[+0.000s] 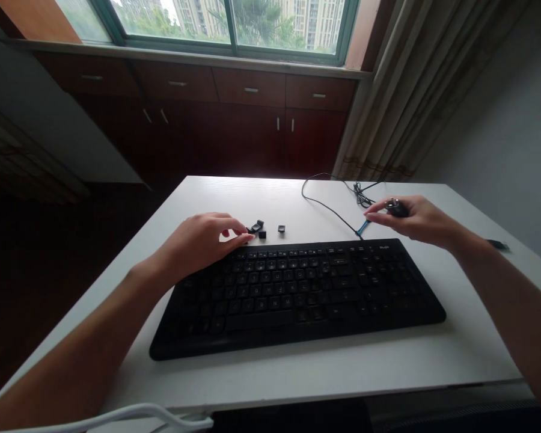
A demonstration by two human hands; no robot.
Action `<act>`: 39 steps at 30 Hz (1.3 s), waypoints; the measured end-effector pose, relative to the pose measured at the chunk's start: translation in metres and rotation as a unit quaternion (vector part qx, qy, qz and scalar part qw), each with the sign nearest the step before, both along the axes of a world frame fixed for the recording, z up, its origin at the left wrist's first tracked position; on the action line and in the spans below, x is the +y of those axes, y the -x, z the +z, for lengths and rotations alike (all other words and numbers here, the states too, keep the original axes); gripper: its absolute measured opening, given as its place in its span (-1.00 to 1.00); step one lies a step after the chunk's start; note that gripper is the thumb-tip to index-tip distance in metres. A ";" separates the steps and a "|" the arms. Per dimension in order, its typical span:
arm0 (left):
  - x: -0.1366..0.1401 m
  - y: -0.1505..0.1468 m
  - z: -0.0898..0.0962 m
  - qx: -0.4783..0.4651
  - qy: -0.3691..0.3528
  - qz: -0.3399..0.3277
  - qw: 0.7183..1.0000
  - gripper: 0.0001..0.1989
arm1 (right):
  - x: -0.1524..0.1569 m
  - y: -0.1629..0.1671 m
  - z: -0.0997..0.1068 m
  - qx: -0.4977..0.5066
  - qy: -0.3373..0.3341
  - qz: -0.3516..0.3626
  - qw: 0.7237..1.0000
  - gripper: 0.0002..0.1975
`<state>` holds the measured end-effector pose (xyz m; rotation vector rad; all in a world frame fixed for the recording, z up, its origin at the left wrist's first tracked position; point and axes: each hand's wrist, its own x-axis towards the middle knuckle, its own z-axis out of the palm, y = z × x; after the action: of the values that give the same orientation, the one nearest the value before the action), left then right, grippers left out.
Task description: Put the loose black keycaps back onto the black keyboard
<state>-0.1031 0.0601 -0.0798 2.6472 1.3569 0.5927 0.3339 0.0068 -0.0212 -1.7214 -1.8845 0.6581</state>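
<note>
A black keyboard (261, 319) lies on the white table, with several sockets among its keys lacking caps. At its back edge, my left hand (202, 237) has thumb and forefinger closed on a small black keycap (250, 230). Loose keycaps (258, 225) lie against those fingertips, and another keycap (281, 228) sits apart to the right. Over the keyboard's back right corner, my right hand (417, 219) is closed around a black tool (395, 208) with a shiny end; its kind is unclear. A thin blue piece (363, 227) shows below the right fingertips, beside the cable.
The keyboard's black cable (324, 205) loops across the back of the table (234, 198) to a bundled coil (360, 193). A dark slim object (498, 245) lies at the right, beyond my forearm. A white cable (135, 410) crosses the front left edge.
</note>
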 end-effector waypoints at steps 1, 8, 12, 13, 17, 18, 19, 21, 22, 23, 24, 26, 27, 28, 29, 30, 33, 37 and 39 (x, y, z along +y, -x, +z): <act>-0.001 -0.001 0.000 0.004 -0.011 0.000 1.000 -0.66 | -0.005 -0.013 -0.001 -0.012 0.008 -0.016 1.000 -0.46; -0.005 -0.005 0.004 -0.030 -0.098 -0.014 0.995 -0.69 | -0.027 -0.038 -0.014 0.002 0.028 -0.090 0.996 -0.50; -0.009 -0.009 0.007 -0.051 -0.143 -0.053 0.987 -0.81 | -0.033 -0.010 -0.019 0.042 0.007 -0.045 0.998 -0.54; -0.009 -0.009 0.007 -0.053 -0.150 -0.061 0.985 -0.83 | -0.034 -0.002 -0.020 0.048 0.016 -0.023 0.998 -0.56; -0.010 -0.009 0.008 -0.053 -0.164 -0.066 0.983 -0.89 | -0.038 0.021 -0.020 0.034 0.027 0.054 0.998 -0.66; -0.011 -0.009 0.008 -0.052 -0.164 -0.066 0.983 -0.89 | -0.039 0.024 -0.019 0.030 0.028 0.054 0.998 -0.67; -0.011 -0.009 0.007 -0.050 -0.163 -0.066 0.983 -0.89 | -0.040 0.025 -0.019 0.028 0.032 0.049 0.998 -0.68; -0.011 -0.009 0.007 -0.046 -0.160 -0.068 0.984 -0.88 | -0.042 0.028 -0.018 0.022 0.051 0.041 0.998 -0.68; -0.011 -0.010 0.007 -0.043 -0.158 -0.069 0.984 -0.88 | -0.043 0.030 -0.017 0.017 0.060 0.038 0.997 -0.68; -0.011 -0.010 0.007 -0.042 -0.156 -0.070 0.984 -0.87 | -0.044 0.031 -0.017 0.010 0.066 0.036 0.997 -0.67; -0.012 -0.011 0.008 -0.042 -0.155 -0.070 0.985 -0.86 | -0.044 0.033 -0.016 0.002 0.070 0.035 0.997 -0.67; -0.013 -0.012 0.009 -0.041 -0.150 -0.070 0.985 -0.85 | -0.045 0.035 -0.017 -0.014 0.073 0.034 0.997 -0.65; -0.014 -0.013 0.010 -0.041 -0.147 -0.068 0.986 -0.84 | -0.045 0.036 -0.018 -0.022 0.073 0.032 0.997 -0.64; -0.014 -0.014 0.010 -0.040 -0.144 -0.066 0.986 -0.83 | -0.045 0.036 -0.018 -0.030 0.072 0.031 0.996 -0.61; -0.015 -0.014 0.011 -0.039 -0.141 -0.065 0.987 -0.83 | -0.045 0.035 -0.019 -0.037 0.070 0.031 0.996 -0.59; -0.015 -0.015 0.011 -0.038 -0.138 -0.064 0.988 -0.83 | -0.044 0.034 -0.020 -0.043 0.066 0.033 0.996 -0.58; -0.015 -0.014 0.011 -0.035 -0.135 -0.063 0.988 -0.82 | -0.045 0.030 -0.020 -0.038 0.046 0.042 0.997 -0.58; -0.015 -0.012 0.009 -0.034 -0.136 -0.066 0.988 -0.83 | -0.047 0.022 -0.015 -0.009 0.002 0.036 0.999 -0.65; -0.015 -0.012 0.009 -0.034 -0.136 -0.068 0.988 -0.84 | -0.049 0.020 -0.012 -0.007 -0.040 0.053 0.998 -0.70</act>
<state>-0.0916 0.0451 -0.0707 2.8698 1.1379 0.8997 0.3142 -0.0419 -0.0334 -1.5886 -1.9943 0.6030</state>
